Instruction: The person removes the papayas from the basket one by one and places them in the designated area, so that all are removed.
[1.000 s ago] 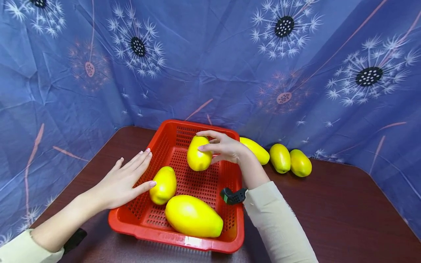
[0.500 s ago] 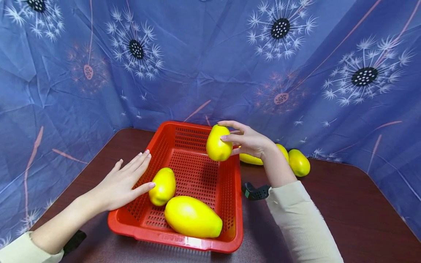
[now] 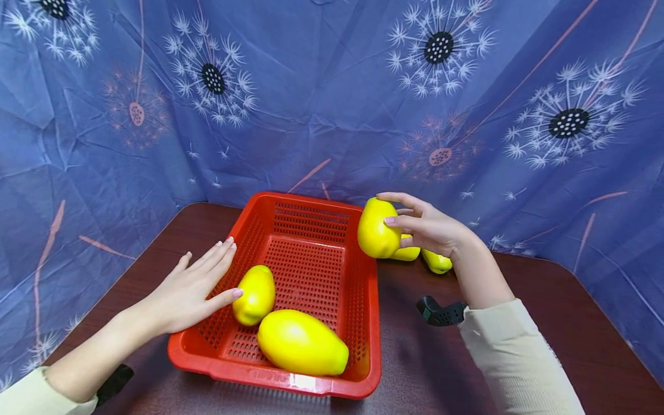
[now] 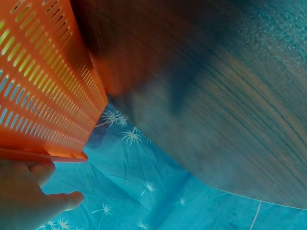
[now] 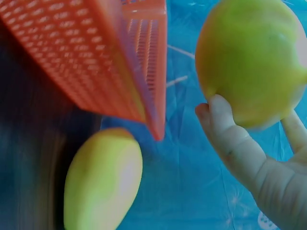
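A crinkled blue cloth (image 3: 321, 104) printed with dandelion heads backed a dark, wood-grained surface (image 3: 544, 323). On it sat a red plastic basket (image 3: 363, 323) with perforated walls. The left hand (image 3: 192, 291) lay flat against the basket's left wall, fingers straight, gripping nothing. In the basket, well below and left of the right grip, rested a large, smooth oval yellow fruit (image 3: 302, 342) and a smaller one (image 3: 254, 294). The right hand (image 3: 427, 227) held a glossy yellow fruit (image 3: 377, 229) — fingers curled around it, thumb on top — above the basket's far right corner. Just behind that grip lay more yellow fruits (image 3: 436, 262), partly hidden, on the surface.
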Demonstrator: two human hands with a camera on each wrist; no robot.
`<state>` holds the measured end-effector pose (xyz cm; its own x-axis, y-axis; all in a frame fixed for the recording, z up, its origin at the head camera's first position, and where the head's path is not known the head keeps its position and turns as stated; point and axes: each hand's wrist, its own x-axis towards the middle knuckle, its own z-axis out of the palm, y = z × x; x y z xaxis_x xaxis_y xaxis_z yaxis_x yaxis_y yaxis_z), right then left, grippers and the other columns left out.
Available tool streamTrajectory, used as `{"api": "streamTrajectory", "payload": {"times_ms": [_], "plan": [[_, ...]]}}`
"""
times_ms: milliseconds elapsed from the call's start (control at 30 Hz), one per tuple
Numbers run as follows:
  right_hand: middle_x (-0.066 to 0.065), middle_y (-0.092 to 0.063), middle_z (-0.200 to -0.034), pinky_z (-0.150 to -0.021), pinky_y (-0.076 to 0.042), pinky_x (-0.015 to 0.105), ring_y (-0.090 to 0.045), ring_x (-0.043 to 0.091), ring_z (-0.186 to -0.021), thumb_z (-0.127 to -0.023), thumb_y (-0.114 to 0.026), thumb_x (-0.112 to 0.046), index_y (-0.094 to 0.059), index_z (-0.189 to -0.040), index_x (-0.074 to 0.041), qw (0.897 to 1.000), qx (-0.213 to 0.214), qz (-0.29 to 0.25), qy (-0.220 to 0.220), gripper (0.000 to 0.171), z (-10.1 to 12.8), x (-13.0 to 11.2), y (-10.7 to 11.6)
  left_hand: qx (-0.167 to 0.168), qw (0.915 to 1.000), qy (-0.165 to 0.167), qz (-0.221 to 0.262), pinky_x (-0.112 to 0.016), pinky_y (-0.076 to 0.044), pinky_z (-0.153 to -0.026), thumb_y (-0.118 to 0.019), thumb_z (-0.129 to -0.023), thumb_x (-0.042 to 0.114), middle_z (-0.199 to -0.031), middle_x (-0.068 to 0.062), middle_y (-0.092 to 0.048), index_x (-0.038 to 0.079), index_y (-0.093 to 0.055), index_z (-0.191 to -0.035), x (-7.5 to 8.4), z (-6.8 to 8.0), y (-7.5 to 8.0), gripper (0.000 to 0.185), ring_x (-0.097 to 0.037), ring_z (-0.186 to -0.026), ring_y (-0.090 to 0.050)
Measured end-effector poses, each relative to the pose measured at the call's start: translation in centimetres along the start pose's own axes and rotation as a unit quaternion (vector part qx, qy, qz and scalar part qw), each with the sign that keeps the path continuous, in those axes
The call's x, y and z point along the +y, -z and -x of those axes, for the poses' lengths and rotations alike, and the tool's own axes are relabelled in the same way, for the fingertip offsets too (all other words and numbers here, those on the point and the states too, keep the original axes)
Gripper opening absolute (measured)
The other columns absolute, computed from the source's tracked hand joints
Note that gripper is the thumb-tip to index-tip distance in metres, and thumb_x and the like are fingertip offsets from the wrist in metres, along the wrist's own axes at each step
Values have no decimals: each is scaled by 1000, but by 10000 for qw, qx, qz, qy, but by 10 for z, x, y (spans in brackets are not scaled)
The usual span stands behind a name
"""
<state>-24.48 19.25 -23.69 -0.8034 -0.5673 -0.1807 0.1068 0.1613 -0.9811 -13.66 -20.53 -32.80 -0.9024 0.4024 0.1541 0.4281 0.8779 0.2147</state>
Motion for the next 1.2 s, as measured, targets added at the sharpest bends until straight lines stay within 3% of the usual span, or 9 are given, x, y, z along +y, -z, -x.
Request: {"api": "streamTrajectory", "payload": {"times_ms": [500,900,1200], "plan": [[25,-25,-135,-82,-52,43,-58,27,-102,-94,-51,-12,-34,-140,-19,9995,96,291,-56,49,40,25,28,20,10000,-32,51,-68,-14,-99,-49,-90,54,-152,-15,-23,1,-26,-146,0,1,1,80,-34,-138,-21],[20,-31,-131,-83,-50,48,-59,26,-103,-94,-48,-5,-39,-138,-21,10000,-29,-49,57,47,58,59,41,41,10000,1,24,-68,-14,-100,-47,-91,54,-152,-15,-23,1,-26,-146,0,1,-1,80,-33,-139,-20],[27,-17,-139,-86,-49,47,-57,25,-106,-94,-50,-6,-42,-137,-24,9995,-35,-266,-171,47,61,82,40,54,10000,-17,34,-67,-13,-101,-48,-90,55,-152,-15,-23,1,-26,-146,0,2,0,80,-32,-139,-19]]}}
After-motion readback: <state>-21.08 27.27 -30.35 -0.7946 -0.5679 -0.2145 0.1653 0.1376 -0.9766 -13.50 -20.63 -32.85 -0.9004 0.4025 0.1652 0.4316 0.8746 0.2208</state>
